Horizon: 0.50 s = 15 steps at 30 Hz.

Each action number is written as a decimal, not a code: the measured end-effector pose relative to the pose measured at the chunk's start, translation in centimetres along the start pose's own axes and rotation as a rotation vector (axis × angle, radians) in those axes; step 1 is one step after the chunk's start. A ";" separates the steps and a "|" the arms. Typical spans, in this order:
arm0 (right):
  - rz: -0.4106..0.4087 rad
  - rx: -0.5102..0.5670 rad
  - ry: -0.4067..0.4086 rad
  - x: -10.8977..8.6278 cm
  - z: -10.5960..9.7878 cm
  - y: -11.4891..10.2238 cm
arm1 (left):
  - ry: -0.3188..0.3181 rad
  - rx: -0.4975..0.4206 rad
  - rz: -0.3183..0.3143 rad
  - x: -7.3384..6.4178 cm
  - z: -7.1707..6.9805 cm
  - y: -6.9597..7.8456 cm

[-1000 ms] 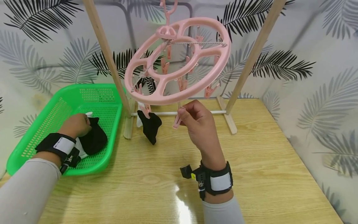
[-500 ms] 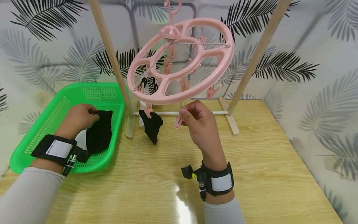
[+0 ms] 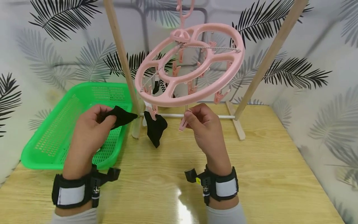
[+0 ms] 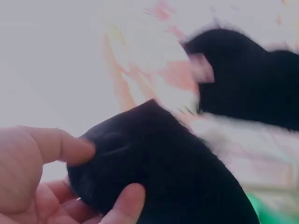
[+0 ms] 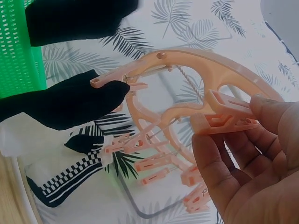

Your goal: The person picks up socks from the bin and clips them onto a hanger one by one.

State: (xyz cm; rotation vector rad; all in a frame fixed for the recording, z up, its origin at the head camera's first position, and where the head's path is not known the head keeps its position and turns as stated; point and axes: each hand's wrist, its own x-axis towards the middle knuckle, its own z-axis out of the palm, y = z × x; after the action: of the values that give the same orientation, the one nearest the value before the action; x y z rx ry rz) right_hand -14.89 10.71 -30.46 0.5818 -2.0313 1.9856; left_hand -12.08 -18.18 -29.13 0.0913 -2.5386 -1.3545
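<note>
My left hand [image 3: 90,130] pinches a black sock [image 3: 123,117] between thumb and fingers, above the right side of the green basket. In the left wrist view the sock [image 4: 163,163] fills the lower middle, slightly blurred. My right hand [image 3: 208,130] grips a pink clothespin [image 3: 183,123] under the front of a round pink hanger [image 3: 181,101]. In the right wrist view the thumb and fingers hold this clothespin [image 5: 229,107] from either side. Another black sock [image 3: 156,127] hangs from a clothespin at the hanger's left front, between my hands.
The green basket [image 3: 30,155] stands on the wooden table at the left. A wooden post [image 3: 120,46] rises on either side of the hanger, with a white bar [image 3: 173,115] low between them. A black-and-white checkered sock [image 5: 70,179] hangs further back. Several other clothespins dangle from the ring.
My left hand has lifted the black sock up out of the basket and carried it right, toward the hanger. The right hand keeps hold of its clothespin. The head view has shifted left.
</note>
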 end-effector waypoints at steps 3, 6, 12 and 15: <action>-0.008 0.011 -0.005 -0.1 -0.2 0.0 | -0.001 0.023 0.056 -2.2 1.3 1.7; -0.001 -0.010 0.017 -0.4 -0.3 -0.1 | -0.045 0.055 0.102 -3.4 2.4 3.0; -0.022 0.009 0.001 -0.3 -0.7 0.3 | -0.145 0.083 0.199 -4.0 5.0 3.9; -0.047 0.016 -0.016 -0.3 -1.3 0.4 | -0.188 0.105 0.242 -4.2 6.4 3.9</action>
State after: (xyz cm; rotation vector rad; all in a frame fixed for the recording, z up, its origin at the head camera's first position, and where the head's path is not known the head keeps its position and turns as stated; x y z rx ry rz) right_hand -14.94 11.98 -30.84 0.6440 -1.9943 1.9782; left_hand -9.40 -10.04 -30.12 -0.3272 -2.6665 -1.1868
